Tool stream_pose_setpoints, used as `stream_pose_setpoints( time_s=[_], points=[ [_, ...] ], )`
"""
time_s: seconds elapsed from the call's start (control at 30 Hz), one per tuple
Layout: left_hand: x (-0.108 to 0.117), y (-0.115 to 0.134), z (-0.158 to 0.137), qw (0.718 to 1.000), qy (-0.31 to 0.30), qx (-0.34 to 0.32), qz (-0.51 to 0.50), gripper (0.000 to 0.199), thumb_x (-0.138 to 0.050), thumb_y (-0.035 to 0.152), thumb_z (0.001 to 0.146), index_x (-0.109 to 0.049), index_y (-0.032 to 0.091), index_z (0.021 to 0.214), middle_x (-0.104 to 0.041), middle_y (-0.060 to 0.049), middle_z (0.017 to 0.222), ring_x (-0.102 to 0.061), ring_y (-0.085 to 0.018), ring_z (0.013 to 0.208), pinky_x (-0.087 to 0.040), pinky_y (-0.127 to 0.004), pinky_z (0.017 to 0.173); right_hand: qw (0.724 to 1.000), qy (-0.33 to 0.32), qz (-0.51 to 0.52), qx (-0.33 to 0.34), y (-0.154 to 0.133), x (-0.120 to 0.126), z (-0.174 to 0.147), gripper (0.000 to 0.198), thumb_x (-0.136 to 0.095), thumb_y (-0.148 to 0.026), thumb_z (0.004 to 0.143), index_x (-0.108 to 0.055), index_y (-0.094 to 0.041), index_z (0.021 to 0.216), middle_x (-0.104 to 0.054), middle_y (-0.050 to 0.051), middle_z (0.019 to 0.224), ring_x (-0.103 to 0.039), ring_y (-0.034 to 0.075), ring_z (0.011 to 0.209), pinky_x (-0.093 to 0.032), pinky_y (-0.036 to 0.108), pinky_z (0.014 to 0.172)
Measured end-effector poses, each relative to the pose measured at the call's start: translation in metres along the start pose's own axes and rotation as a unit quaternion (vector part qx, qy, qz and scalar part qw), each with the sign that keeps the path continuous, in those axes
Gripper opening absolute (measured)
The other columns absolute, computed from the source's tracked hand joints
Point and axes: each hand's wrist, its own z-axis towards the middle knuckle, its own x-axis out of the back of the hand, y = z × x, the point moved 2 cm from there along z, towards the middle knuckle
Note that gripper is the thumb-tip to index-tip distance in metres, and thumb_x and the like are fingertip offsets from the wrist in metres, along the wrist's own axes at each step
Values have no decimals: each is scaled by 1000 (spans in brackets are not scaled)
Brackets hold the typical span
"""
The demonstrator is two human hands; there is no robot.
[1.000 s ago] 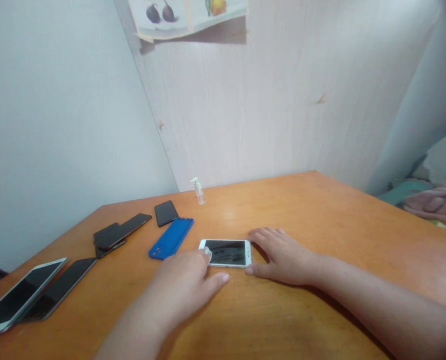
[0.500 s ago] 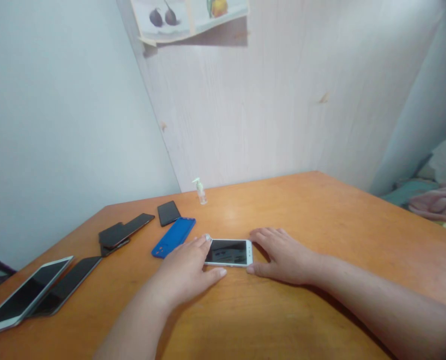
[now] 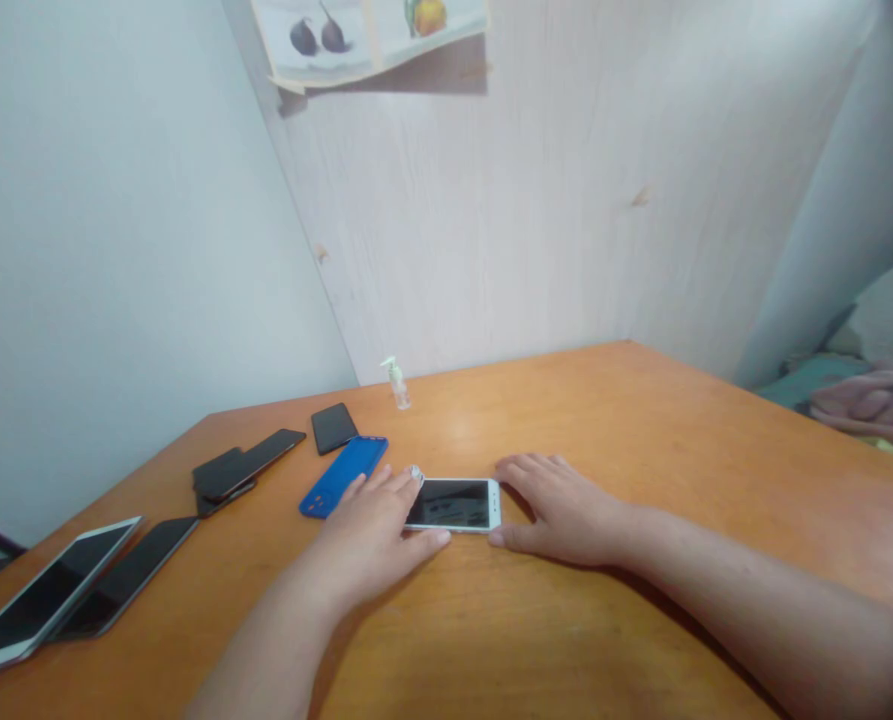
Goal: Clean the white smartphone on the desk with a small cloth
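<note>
A white smartphone (image 3: 452, 504) lies face up on the wooden table, its dark screen showing faint reflections. My left hand (image 3: 375, 525) covers its left end, thumb along the near edge and fingers along the far one. A small whitish patch shows at a left fingertip; I cannot make out what it is. At the phone's right end, my right hand (image 3: 558, 508) grips the two corners between thumb and fingers. A blue phone case (image 3: 347, 474), open side up, lies just beyond my left hand and is partly hidden by it.
A small clear pump bottle (image 3: 399, 388) stands near the wall, with a dark phone (image 3: 333, 427) before it. Several dark phones (image 3: 255, 464) overlap at the left. Nearer, a white tablet (image 3: 52, 590) rests partly on a black device (image 3: 135, 575). Fabric (image 3: 873, 400) lies beyond the table's right edge.
The whole view has shifted slightly, so things appear a little further left. Both hands keep their places at the smartphone's ends.
</note>
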Motion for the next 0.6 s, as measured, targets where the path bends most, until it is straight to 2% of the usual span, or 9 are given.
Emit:
stream_pose_setpoints(
  time_s=[0.07, 0.13, 0.2, 0.23, 0.3, 0.37, 0.43, 0.5, 0.6],
  points=[
    [2, 2, -2, 1000, -9, -9, -6, 59, -50, 65, 86, -62, 23, 126, -59, -12, 139, -49, -33, 132, -26, -50, 114, 1000, -2, 0, 0, 0, 0, 0, 60, -58, -67, 83, -60, -19, 119, -63, 14, 121, -56, 33, 110, -41, 47, 93],
    [7, 8, -7, 999, -24, -32, -16, 48, -44, 64, 90, -70, 25, 102, -72, -8, 113, -63, -29, 110, -28, -50, 112, 1000, -2, -1, 1, -1, 0, 0, 61, -58, -68, 83, -59, -18, 119, -63, 15, 122, -56, 33, 111, -41, 47, 93],
    [9, 13, -10, 999, -29, -42, -18, 49, -42, 64, 91, -70, 24, 87, -75, -6, 95, -67, -27, 97, -28, -52, 111, 1000, -1, -4, 2, -1, 0, 0, 62, -57, -68, 83, -59, -18, 120, -62, 15, 122, -56, 33, 112, -41, 47, 93],
    [8, 14, -11, 999, -24, -45, -17, 49, -42, 64, 91, -71, 24, 88, -75, -6, 97, -66, -28, 99, -27, -53, 112, 1000, 0, -5, 2, -2, 0, 0, 62, -58, -68, 83, -59, -18, 120, -62, 15, 122, -56, 33, 112, -41, 47, 93],
    [2, 14, -8, 999, -4, -47, -14, 49, -47, 65, 89, -70, 25, 106, -71, -9, 119, -59, -32, 118, -23, -55, 114, 1000, 1, -6, 1, -2, 0, 0, 62, -58, -67, 84, -59, -18, 121, -62, 15, 123, -56, 33, 111, -41, 47, 93],
    [-5, 12, -4, 999, 7, -42, -10, 60, -52, 66, 86, -60, 24, 129, -55, -11, 144, -44, -36, 136, -20, -56, 116, 1000, 3, -6, 0, -1, 0, 0, 61, -59, -66, 83, -59, -18, 121, -62, 15, 123, -56, 33, 112, -41, 47, 94],
    [-8, 11, -2, 999, 6, -39, -11, 68, -54, 66, 84, -54, 23, 137, -47, -12, 150, -40, -36, 140, -19, -56, 117, 1000, 3, -3, -1, -1, 0, 1, 61, -59, -66, 83, -59, -18, 121, -62, 15, 123, -56, 33, 112, -41, 47, 94],
    [-4, 13, -4, 999, -4, -49, -17, 56, -50, 65, 88, -62, 24, 125, -60, -12, 138, -51, -33, 129, -22, -56, 115, 1000, 4, -2, -1, -1, -1, 1, 61, -59, -67, 83, -59, -19, 121, -63, 15, 123, -56, 33, 112, -41, 47, 94],
    [2, 18, -7, 998, -17, -63, -25, 44, -45, 61, 92, -70, 24, 95, -73, -7, 103, -65, -27, 104, -24, -55, 113, 1000, 5, -8, 3, -1, -2, 1, 60, -58, -67, 83, -60, -19, 120, -63, 14, 123, -56, 33, 111, -41, 47, 93]
  ],
)
